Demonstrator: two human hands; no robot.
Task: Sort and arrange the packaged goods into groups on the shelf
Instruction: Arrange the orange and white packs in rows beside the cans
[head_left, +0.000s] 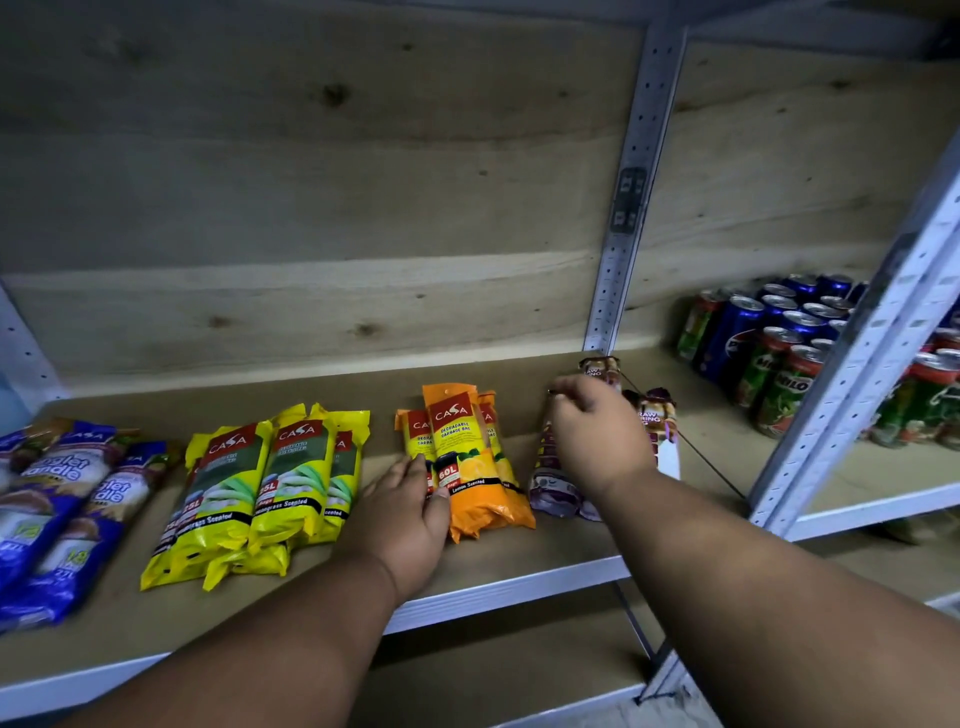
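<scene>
Flat packets lie in groups on the wooden shelf (519, 561). Blue packets (67, 509) are at the far left, yellow packets (260, 493) beside them, orange packets (467, 462) in the middle and purple packets (558, 493) to the right. My left hand (410, 519) lies flat with straight fingers against the left side of the orange packets. My right hand (597, 431) covers the purple packets, its fingers curled and pinching the top end of one of them. More purple packets (657, 415) show behind that hand.
A perforated metal upright (628, 208) stands behind the purple packets. Another slanted metal post (883, 364) crosses at the right. Drink cans (769, 353) fill the neighbouring bay. Bare shelf shows between the groups and along the front edge.
</scene>
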